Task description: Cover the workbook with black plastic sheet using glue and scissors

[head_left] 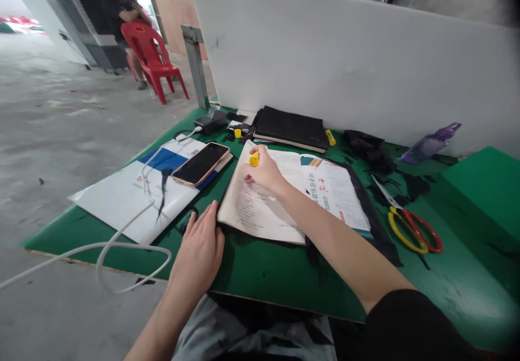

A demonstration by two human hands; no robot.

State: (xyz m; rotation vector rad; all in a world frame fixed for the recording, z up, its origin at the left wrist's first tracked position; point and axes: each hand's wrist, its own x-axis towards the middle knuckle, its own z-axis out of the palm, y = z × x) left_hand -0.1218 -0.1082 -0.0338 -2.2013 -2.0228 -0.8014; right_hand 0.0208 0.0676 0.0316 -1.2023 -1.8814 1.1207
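An opened book lies on the green table, its printed page on the left and its cover with Chinese lettering spread out on the right. Black sheet material runs along the cover's right edge. My right hand is closed around a yellow glue stick over the upper part of the left page; whether its tip touches the paper is hidden. My left hand rests on the table with fingers stretched out, fingertips against the book's lower left edge. A small yellow cap sits behind the book.
Left of the book, a phone and white cable lie on a glossy folder. Scissors, black scraps and a purple bottle are on the right. Behind are black-covered books, another yellow stick and a white panel.
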